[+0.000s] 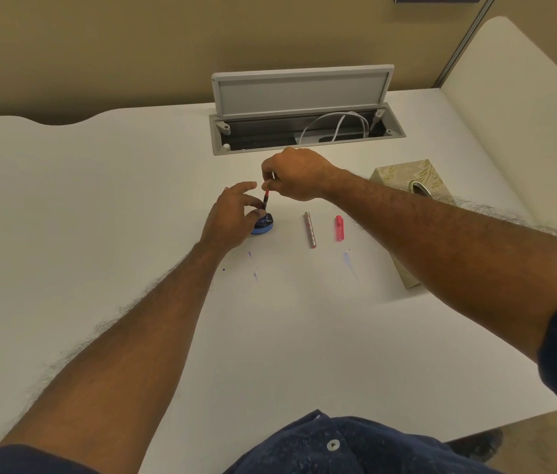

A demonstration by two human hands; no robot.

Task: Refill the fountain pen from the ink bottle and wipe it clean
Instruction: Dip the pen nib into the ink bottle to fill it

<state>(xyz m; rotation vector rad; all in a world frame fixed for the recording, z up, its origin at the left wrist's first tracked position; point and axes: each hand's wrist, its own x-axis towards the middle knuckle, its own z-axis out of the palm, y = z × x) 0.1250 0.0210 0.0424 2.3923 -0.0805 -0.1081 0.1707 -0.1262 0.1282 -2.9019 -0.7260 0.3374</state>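
Note:
A small ink bottle [265, 224] with a blue base stands on the white table [99, 200]. My left hand [232, 213] holds the bottle from the left, fingers partly spread above it. My right hand [295, 174] pinches the top of the red and black pen section [266, 199], which stands upright with its lower end in the bottle's mouth. To the right lie a pinkish pen barrel [309, 229] and a red pen cap [339, 228], side by side on the table.
A patterned tissue box [403, 174] sits at the right, partly behind my right forearm. An open grey cable hatch [304, 107] with white cables lies behind the hands. Blue ink spots [346, 258] mark the table in front of the bottle.

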